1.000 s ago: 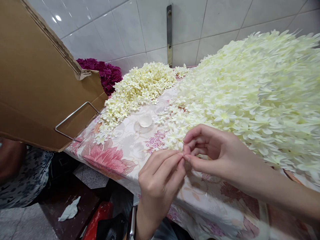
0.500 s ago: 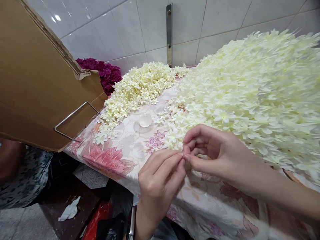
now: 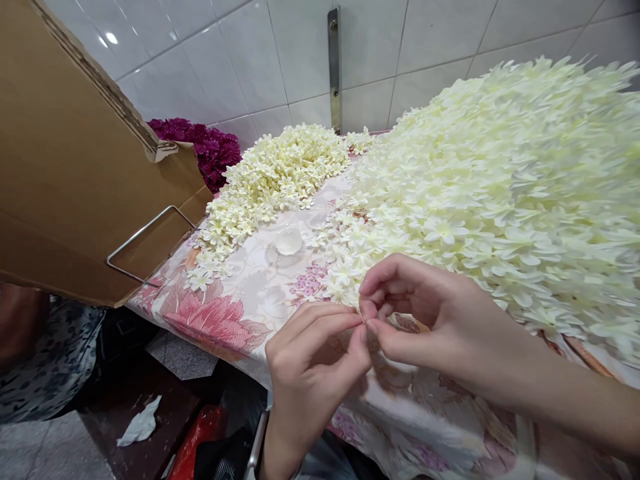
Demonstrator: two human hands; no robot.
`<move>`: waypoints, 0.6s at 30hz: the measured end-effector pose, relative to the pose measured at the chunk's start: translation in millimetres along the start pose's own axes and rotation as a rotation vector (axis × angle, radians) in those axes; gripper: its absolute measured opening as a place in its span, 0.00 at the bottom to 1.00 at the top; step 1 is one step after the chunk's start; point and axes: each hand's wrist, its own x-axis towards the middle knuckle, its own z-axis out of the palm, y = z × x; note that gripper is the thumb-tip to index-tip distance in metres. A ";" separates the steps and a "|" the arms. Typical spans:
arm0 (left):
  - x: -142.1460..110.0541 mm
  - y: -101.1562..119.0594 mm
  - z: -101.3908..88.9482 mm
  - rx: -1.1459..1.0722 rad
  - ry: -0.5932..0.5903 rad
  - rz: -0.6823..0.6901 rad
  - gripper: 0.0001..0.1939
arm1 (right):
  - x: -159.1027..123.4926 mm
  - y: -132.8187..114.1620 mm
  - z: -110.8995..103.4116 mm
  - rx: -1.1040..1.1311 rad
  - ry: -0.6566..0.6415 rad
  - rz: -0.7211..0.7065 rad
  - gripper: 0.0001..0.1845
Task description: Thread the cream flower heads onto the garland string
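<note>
My left hand (image 3: 316, 363) and my right hand (image 3: 423, 310) meet fingertip to fingertip just above the front of the table. Between them runs a short bit of thin, pale thread (image 3: 363, 320), mostly hidden by the fingers. The left thumb and forefinger pinch at it from one side. From the other side, the right thumb and fingers are pressed together on it. Right behind the hands spreads a large heap of white-yellow blossoms (image 3: 480, 200). A smaller pile of similar blossoms (image 3: 280, 170) lies farther back to the left.
A small translucent cup (image 3: 289, 241) stands on the flowered tablecloth (image 3: 250, 287). At the left rises a cardboard box (image 3: 90, 167) by a bent metal wire frame (image 3: 143, 235). Magenta flowers (image 3: 215, 152) sit against the tiled wall. Part of another person (image 3: 45, 353) shows at lower left.
The left hand's fingers have opened out slightly and its knuckles have shifted a little left. The right fingertips have come down closer to the thumb. The view has moved slightly.
</note>
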 end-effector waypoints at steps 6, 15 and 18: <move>1.2 1.4 -0.4 -0.040 0.004 -0.049 0.07 | -3.5 0.6 1.2 -0.023 0.001 -0.007 0.11; -0.1 1.5 -1.1 -0.010 0.033 -0.102 0.07 | -4.4 -2.3 -1.0 -0.222 0.019 -0.046 0.05; -1.8 1.2 -1.5 0.008 0.028 -0.079 0.07 | -4.1 -4.3 -0.7 -0.427 -0.007 -0.093 0.04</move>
